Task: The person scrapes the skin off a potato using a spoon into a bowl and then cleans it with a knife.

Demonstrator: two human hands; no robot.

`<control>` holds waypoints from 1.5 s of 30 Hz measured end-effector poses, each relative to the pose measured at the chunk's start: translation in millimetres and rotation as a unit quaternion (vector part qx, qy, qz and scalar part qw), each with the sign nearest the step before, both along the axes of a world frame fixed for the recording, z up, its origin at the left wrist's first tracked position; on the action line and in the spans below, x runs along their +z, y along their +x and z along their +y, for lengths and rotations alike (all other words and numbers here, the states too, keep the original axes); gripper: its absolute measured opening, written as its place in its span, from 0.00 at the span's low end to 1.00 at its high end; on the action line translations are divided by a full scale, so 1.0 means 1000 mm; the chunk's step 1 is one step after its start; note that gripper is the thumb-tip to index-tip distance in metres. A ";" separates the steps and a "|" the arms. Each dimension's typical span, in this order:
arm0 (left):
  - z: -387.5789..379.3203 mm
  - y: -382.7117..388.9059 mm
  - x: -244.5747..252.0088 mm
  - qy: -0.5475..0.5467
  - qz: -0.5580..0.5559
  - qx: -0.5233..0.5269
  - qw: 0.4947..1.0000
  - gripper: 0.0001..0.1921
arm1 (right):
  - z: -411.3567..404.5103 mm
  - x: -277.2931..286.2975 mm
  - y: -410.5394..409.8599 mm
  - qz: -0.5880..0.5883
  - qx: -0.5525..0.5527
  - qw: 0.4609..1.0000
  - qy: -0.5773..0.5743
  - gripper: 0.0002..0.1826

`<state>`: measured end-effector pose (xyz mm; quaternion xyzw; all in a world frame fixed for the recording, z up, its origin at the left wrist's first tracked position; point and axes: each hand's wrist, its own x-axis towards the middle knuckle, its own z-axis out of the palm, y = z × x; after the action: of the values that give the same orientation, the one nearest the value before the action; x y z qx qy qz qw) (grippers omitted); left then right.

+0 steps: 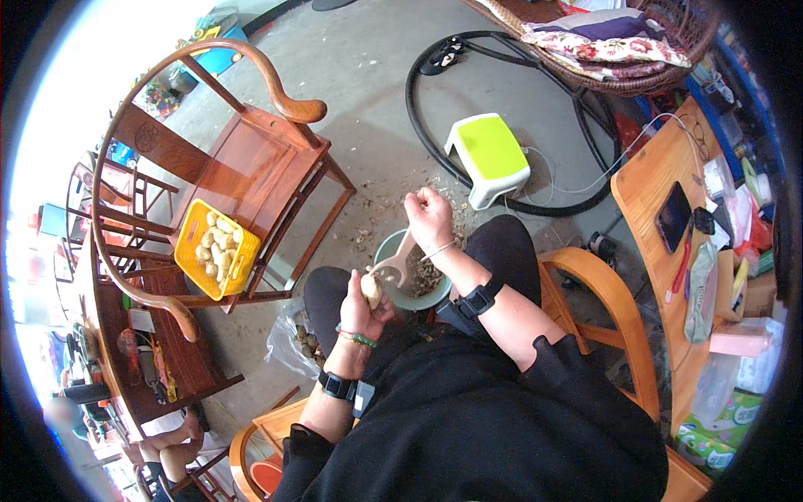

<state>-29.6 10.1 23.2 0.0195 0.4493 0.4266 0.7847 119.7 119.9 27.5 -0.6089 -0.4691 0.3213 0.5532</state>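
My left hand (364, 317) holds a pale, peeled tuber (371, 291), perhaps taro, with its tip pointing up. The handle of a beige Y-shaped peeler (401, 260) is gripped in my right hand (430, 219). The peeler's head points down-left beside the tuber's upper end; whether the blade touches it I cannot tell. Beneath both hands, between my knees, stands a pale green bucket (421, 306) with dark peelings (426, 279) inside.
A yellow plastic basket (246, 267) of peeled tubers (217, 243) sits on a wooden armchair (244, 147). Left of my leg lies a clear plastic bag (282, 339) with brown tubers. A green-topped stool (492, 147) stands ahead. A cluttered wooden table (646, 169) is at right.
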 end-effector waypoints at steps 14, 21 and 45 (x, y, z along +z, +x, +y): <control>0.000 -0.005 0.004 -0.040 -0.004 -0.020 0.999 0.21 | 0.009 0.004 0.000 -0.037 0.008 0.999 0.012 0.13; -0.004 -0.010 0.003 -0.026 -0.095 -0.062 0.993 0.21 | 0.014 -0.012 0.014 -0.155 -0.034 0.987 0.011 0.12; -0.003 -0.006 0.020 -0.046 -0.002 -0.082 0.996 0.22 | -0.001 0.016 -0.016 -0.057 0.076 0.995 -0.001 0.12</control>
<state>-35.4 7.0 43.1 0.0198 0.4639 0.3401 0.8178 103.8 118.6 43.3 -0.5894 -0.5443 0.3277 0.4988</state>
